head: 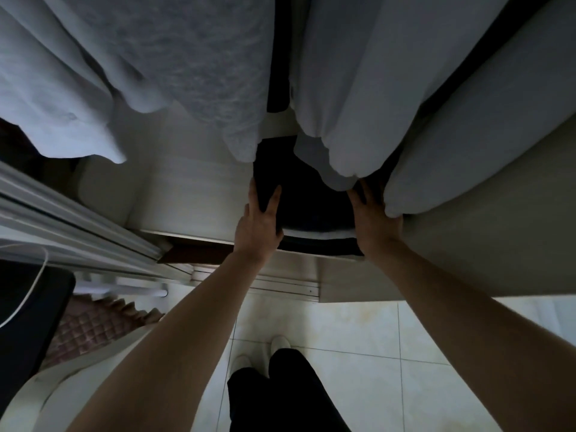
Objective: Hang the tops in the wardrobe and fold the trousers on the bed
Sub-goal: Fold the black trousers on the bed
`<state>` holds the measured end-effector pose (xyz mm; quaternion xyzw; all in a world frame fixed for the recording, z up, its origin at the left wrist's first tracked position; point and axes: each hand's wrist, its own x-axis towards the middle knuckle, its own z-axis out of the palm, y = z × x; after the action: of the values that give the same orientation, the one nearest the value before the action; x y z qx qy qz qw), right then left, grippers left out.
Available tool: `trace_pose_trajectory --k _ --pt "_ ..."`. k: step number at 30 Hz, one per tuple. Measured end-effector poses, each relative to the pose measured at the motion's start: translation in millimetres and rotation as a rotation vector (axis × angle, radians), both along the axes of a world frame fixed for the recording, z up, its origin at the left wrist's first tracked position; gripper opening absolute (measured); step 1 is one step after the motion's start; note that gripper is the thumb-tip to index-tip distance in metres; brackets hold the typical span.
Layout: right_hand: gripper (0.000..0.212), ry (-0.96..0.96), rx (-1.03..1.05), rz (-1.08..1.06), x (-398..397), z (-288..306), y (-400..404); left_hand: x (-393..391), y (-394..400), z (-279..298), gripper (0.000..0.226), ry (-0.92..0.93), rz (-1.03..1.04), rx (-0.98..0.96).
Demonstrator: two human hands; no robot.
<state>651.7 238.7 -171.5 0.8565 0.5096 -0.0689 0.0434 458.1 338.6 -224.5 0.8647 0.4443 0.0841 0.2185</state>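
Note:
I look down into the wardrobe, whose pale floor [187, 194] carries a folded stack of dark clothes [311, 204] with a white layer near its bottom. My left hand [258, 222] lies on the stack's left edge, fingers straight on top and thumb at the front side. My right hand [374, 219] rests on the right edge; its fingertips slip under a hanging white top [343, 88]. More tops hang above: a grey knit one [202, 73], a white one at the left [62, 88] and a pale one at the right [467, 135].
The sliding-door track [280, 285] runs below the stack, with a door frame [78, 226] slanting at the left. A quilted pinkish cover [93, 328] and a dark object with a white cable [31, 307] lie lower left. My legs stand on pale tiles [405, 353].

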Motion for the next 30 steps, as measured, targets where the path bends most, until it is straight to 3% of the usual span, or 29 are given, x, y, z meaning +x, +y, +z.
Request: trace_pose_trajectory --k 2,4,6,7,9,13,16,21,25,30 --pt "0.045 0.101 0.164 -0.144 -1 2 10 2 2 1 0.094 0.078 -0.009 0.040" --pt "0.046 -0.167 0.418 -0.293 5 11 18 5 3 4 0.089 0.090 -0.019 0.061" --pt "0.027 -0.104 0.472 -0.228 5 22 19 9 7 8 0.078 0.037 -0.019 0.104" --pt "0.015 -0.160 0.465 -0.161 2 30 15 11 10 9 0.076 0.010 -0.024 0.126" --pt "0.028 -0.383 0.320 -0.121 1 23 -4 14 14 11 0.078 0.021 -0.078 0.139" --pt "0.078 -0.215 -0.053 -0.044 -5 -10 -46 11 15 3 0.083 0.223 -0.199 0.061" --pt "0.101 -0.129 -0.059 -0.098 -7 -15 -47 6 8 -1 0.078 0.214 -0.188 0.099" --pt "0.099 -0.003 -0.016 -0.019 -6 -14 -34 4 5 -3 0.104 0.368 -0.110 0.092" --pt "0.077 0.085 0.128 -0.090 0 -21 -21 30 10 -1 0.076 0.058 -0.197 0.241" --pt "0.081 0.142 0.178 -0.188 7 -48 -14 49 26 -26 0.079 0.200 -0.178 0.011"
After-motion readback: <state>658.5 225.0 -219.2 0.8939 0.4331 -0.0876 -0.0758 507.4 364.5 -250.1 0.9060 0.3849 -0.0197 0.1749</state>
